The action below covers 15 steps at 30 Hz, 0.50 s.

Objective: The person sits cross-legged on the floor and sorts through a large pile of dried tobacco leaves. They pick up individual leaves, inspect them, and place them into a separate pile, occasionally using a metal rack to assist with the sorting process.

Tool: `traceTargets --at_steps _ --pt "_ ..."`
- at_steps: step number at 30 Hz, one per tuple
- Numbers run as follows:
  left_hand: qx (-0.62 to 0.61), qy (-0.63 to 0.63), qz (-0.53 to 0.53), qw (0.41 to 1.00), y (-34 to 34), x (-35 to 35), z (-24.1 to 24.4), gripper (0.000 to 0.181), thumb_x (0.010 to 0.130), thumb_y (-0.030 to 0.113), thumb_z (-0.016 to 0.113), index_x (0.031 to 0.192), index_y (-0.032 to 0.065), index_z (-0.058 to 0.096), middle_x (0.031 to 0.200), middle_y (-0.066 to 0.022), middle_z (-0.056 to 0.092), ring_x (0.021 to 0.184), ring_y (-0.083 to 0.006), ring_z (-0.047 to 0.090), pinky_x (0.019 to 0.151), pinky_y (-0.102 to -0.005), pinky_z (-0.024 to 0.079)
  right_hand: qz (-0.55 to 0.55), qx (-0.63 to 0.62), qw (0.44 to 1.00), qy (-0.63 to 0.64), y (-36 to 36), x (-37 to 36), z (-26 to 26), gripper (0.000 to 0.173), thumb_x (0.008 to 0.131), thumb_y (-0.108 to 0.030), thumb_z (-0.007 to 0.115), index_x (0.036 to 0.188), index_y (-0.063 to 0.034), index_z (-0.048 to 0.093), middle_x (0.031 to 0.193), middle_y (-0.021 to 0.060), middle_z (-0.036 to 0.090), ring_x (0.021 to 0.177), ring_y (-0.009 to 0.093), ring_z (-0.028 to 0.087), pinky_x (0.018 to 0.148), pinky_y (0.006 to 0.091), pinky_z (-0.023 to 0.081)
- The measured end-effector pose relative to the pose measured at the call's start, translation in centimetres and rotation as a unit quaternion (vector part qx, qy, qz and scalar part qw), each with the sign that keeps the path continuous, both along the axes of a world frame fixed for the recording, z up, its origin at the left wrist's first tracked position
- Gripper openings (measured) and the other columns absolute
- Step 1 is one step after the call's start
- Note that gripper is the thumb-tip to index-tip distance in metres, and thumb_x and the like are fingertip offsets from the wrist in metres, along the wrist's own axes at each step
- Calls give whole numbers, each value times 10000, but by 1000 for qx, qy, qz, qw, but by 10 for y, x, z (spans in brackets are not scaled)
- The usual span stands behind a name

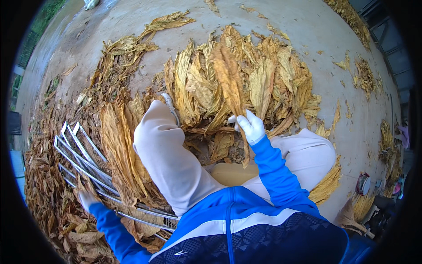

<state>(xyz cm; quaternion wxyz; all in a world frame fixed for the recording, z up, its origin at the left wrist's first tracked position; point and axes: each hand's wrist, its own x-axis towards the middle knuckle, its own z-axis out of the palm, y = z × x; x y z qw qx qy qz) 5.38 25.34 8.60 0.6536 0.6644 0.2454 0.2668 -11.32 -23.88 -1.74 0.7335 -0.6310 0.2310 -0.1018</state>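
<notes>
My right hand [252, 127], in a white glove, grips a long golden-brown dried tobacco leaf [228, 77] near its narrow end. The leaf's broad part points away from me, over a heap of yellow cured tobacco leaves [262, 74]. To my left, my gloved left hand [87, 199] is at a darker brown leaf [85, 184], beside metal-framed mesh racks [95, 176]. Its fingers are partly hidden, so its hold on that leaf is unclear. A stack of long brown-yellow leaves [120, 142] lies between the racks and my left knee.
Loose brown leaves [43, 184] cover the floor on the left. More leaves [123, 54] lie scattered on the concrete floor [329, 82]. A straw broom [351, 216] is at the lower right. Part of a person in purple [404, 136] shows at the far right.
</notes>
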Motion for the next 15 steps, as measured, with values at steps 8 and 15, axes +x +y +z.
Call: traceTargets --at_steps 8,15 --pt "-181 193 -680 684 -366 -64 -81 486 847 167 473 1270 -2 305 1134 -108 492 990 -211 501 820 -330 414 -66 -52 994 -74 5 54 3 420 857 -242 512 1134 68 460 1066 173 556 1015 212 517 880 278 386" --pt "-301 509 -500 633 -402 -106 -232 195 873 229 461 997 84 504 691 8 493 503 -124 426 453 -293 378 -98 -162 955 229 -87 3 -121 559 801 -409 513 1173 4 446 1165 182 499 1080 290 482 905 335 373"
